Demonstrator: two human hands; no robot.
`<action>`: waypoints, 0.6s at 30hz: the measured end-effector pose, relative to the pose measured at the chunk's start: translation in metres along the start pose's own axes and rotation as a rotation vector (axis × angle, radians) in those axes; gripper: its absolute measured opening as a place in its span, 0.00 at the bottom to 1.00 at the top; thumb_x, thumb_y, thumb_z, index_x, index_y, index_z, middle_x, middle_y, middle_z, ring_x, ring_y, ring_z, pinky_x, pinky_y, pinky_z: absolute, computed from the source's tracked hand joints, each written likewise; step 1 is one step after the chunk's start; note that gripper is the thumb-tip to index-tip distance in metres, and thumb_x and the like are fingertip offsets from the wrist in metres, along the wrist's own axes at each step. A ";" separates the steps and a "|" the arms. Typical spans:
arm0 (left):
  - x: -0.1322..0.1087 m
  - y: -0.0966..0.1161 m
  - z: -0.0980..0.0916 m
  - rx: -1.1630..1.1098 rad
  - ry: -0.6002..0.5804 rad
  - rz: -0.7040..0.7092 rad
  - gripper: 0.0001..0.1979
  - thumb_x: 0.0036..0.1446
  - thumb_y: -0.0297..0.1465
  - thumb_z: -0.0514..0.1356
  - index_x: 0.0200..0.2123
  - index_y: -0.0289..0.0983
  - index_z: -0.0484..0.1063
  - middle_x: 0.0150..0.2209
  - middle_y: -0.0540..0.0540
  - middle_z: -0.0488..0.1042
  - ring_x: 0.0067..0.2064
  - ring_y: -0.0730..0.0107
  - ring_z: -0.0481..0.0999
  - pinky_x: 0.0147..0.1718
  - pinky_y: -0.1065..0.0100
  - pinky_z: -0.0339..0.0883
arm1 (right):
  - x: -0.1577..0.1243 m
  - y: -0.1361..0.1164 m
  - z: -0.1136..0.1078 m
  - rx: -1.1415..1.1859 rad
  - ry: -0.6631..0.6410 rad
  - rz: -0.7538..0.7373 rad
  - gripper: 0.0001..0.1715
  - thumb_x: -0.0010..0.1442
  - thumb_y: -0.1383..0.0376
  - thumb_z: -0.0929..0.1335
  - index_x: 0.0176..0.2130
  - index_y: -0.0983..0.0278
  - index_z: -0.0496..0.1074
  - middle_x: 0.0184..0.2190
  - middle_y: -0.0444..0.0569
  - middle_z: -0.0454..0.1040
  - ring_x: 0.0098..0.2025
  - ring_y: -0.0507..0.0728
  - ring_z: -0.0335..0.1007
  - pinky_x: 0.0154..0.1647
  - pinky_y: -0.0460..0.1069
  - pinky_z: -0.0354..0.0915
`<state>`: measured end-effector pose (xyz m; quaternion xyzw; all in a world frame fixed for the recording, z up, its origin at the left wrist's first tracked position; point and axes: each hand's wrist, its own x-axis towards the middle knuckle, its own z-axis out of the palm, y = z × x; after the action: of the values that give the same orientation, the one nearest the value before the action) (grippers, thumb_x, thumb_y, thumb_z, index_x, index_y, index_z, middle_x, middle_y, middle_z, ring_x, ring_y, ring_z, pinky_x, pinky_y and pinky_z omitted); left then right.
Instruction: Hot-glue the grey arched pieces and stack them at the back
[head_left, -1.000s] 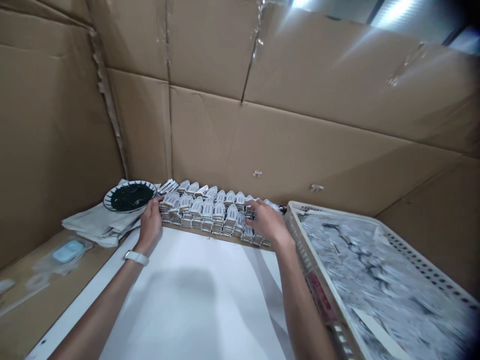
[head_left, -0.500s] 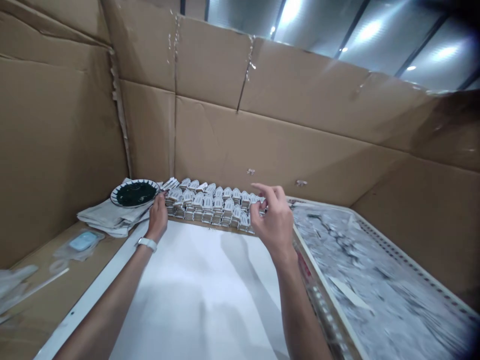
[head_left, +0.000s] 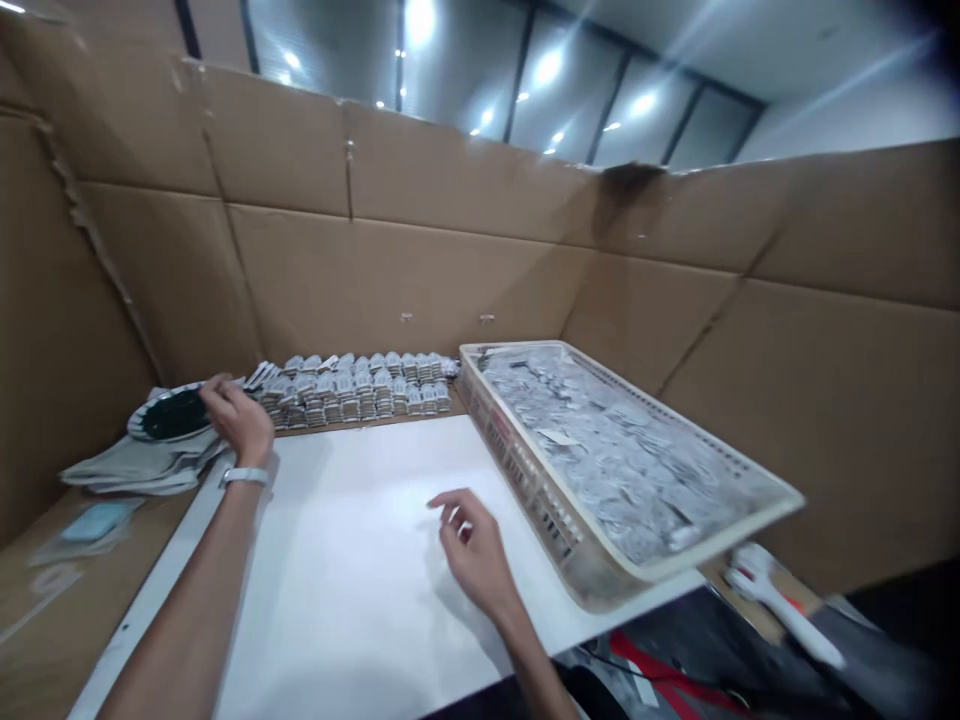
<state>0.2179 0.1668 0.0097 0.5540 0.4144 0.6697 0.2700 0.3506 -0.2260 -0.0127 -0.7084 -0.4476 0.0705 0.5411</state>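
Observation:
My left hand [head_left: 238, 422] wears a pale wrist band and reaches over the right rim of a round plate [head_left: 169, 418] filled with something dark green. Its fingers stretch out, somewhat blurred, and no held thing shows in them. Over the white board [head_left: 337, 560], my right hand [head_left: 472, 552] hovers with loosely bent fingers, index and thumb apart and nothing visible between them. Beyond the board, stacks of small white arch-shaped pieces [head_left: 360, 392] stand in rows. To the right, a cream plastic crate [head_left: 540, 515] holds many pieces in clear wrapping.
Under the plate lie white sheets or bags [head_left: 150, 468]. A light blue item in a clear bag [head_left: 97, 522] rests at the left. Cardboard walls [head_left: 420, 265] enclose the work area. A white handled tool [head_left: 784, 600] sits beyond the crate's near corner, beside red straps [head_left: 660, 680].
My view has turned right, bringing the whole crate into sight. My right hand has come back from the stacks to above the board. My left hand has shifted over the plate's rim.

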 end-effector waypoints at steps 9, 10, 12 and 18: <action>-0.119 0.133 0.046 -0.241 -0.373 0.241 0.17 0.78 0.38 0.51 0.63 0.37 0.63 0.52 0.39 0.81 0.56 0.56 0.81 0.60 0.52 0.75 | -0.029 0.047 -0.006 -0.013 -0.258 0.137 0.25 0.52 0.77 0.70 0.43 0.56 0.86 0.34 0.39 0.79 0.34 0.54 0.74 0.40 0.46 0.67; -0.136 0.144 0.053 -0.260 -0.452 0.251 0.18 0.77 0.40 0.52 0.63 0.38 0.63 0.50 0.40 0.81 0.53 0.56 0.83 0.57 0.53 0.76 | -0.028 0.050 -0.010 -0.012 -0.239 0.153 0.25 0.53 0.77 0.69 0.44 0.57 0.86 0.34 0.40 0.79 0.34 0.54 0.74 0.40 0.46 0.67; -0.167 0.165 0.069 -0.290 -0.622 0.266 0.20 0.76 0.44 0.55 0.62 0.39 0.64 0.48 0.41 0.82 0.51 0.55 0.84 0.56 0.53 0.77 | -0.029 0.055 -0.015 -0.014 -0.186 0.180 0.26 0.55 0.78 0.68 0.46 0.58 0.85 0.36 0.43 0.80 0.36 0.55 0.75 0.41 0.47 0.68; -0.228 0.214 0.144 -0.287 -1.060 0.294 0.24 0.73 0.49 0.58 0.62 0.41 0.67 0.50 0.39 0.84 0.52 0.52 0.85 0.55 0.52 0.79 | -0.041 0.059 -0.010 -0.006 -0.194 0.167 0.25 0.51 0.74 0.72 0.45 0.53 0.85 0.40 0.45 0.84 0.42 0.62 0.83 0.49 0.53 0.73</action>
<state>0.4325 -0.0925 0.0803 0.8240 0.0454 0.3801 0.4177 0.3656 -0.2626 -0.0734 -0.7347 -0.4373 0.1821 0.4855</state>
